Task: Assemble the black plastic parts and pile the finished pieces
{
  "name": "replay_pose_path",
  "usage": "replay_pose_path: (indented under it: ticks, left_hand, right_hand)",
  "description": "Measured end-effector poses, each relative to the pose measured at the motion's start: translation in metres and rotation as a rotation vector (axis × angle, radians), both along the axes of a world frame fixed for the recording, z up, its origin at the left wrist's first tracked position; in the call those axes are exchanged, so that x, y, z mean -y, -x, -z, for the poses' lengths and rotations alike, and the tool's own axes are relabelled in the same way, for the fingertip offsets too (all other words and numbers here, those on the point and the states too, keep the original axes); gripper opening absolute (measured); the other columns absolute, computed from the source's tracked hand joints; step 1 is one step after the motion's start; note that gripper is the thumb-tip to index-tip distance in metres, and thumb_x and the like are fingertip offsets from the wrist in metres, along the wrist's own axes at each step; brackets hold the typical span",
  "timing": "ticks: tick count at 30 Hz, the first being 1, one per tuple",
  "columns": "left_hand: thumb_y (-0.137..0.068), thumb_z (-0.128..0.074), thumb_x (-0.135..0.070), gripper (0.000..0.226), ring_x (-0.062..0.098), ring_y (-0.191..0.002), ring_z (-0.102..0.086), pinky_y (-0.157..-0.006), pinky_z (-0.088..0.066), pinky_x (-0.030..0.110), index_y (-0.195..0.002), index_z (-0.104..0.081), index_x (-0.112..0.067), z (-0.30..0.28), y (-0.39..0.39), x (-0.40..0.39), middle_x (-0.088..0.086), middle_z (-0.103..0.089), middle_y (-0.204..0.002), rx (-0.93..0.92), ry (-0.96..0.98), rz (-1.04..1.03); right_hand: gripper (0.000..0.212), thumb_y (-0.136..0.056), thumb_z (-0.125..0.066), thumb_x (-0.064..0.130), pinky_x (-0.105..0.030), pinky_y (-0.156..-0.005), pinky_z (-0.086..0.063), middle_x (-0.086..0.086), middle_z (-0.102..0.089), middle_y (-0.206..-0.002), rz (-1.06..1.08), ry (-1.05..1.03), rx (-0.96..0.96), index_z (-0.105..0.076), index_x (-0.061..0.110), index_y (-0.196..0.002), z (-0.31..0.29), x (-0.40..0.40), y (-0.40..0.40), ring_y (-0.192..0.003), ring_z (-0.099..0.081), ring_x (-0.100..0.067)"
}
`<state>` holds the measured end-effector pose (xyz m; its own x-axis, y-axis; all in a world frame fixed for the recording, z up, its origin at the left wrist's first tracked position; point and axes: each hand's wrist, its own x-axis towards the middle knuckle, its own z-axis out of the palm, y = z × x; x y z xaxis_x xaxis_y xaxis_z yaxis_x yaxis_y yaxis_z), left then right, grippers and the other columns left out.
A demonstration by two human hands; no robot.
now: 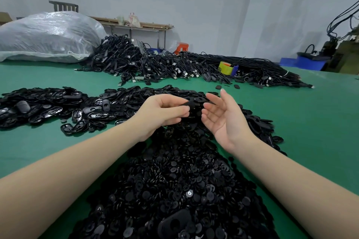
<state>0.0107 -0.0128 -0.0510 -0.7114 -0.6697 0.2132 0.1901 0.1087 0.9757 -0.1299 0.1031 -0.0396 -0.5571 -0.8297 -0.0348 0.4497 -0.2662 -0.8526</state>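
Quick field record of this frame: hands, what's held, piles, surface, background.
left hand: pinches a black oval plastic part
right hand: open, palm up, beside the part; contact unclear
near pile: small round black plastic discs
left pile: black oval plastic shells
surface: green table
background: heap of black cables, clear plastic bag

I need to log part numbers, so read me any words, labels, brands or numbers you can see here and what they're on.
None can be read.
Black parts: no markings show.
Yellow tape roll: no print legible.
Bags on the shelf: pink marks, too small and blurred to read.
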Motion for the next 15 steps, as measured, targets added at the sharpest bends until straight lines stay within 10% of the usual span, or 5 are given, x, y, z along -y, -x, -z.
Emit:
replay_pose_path:
  ticks: [9,15]
  left_hand:
    - [-0.092,-0.065,-0.007,0.01,0.016,-0.087,-0.075,-0.063,-0.057,0.018,-0.101,-0.065,-0.013,0.001,0.005,-0.003,0.0,-0.076,-0.088,-0.044,-0.217,0.026]
    - [-0.094,-0.064,-0.01,0.019,0.008,-0.087,-0.074,-0.066,-0.056,0.019,-0.097,-0.066,-0.029,-0.003,0.008,-0.004,-0.002,-0.074,-0.095,0.148,0.218,-0.171]
  right_hand:
    - [0.033,-0.1,-0.054,0.032,-0.017,-0.053,-0.046,0.004,-0.063,-0.058,0.294,-0.039,-0.711,-0.075,0.021,-0.076,0.015,0.001,0.006,-0.054,-0.058,-0.007]
    - [0.033,-0.1,-0.052,0.033,-0.015,-0.053,-0.044,0.005,-0.063,-0.058,0.3,-0.058,-0.817,-0.074,0.023,-0.078,0.02,0.001,0.008,-0.055,-0.058,-0.006]
